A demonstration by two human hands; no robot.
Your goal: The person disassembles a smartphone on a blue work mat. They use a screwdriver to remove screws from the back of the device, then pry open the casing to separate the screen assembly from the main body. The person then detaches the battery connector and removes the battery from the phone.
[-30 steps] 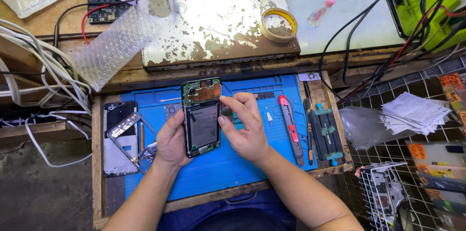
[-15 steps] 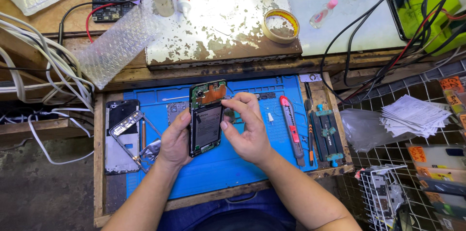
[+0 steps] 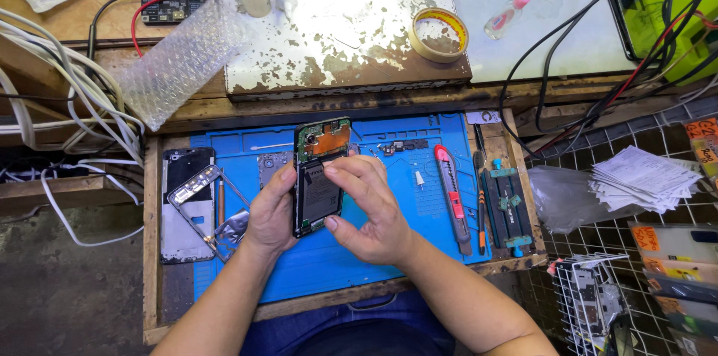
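Opened phone [image 3: 320,176] over mat [image 3: 419,251]; knife [image 3: 452,191] right, frame [image 3: 196,203] left.

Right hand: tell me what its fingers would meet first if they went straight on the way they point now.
The right hand points leftward; its fingers already rest on the opened phone, so that comes first, probably its dark battery area.

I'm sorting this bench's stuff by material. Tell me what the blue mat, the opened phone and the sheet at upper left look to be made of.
Blue mat: likely silicone or rubber; matte, with moulded compartments.
Opened phone, held in the left hand and touched by the right hand: green circuit board, orange flex or film, dark matte battery, apparently a plastic frame.
Bubble wrap: clear plastic film with air pockets.
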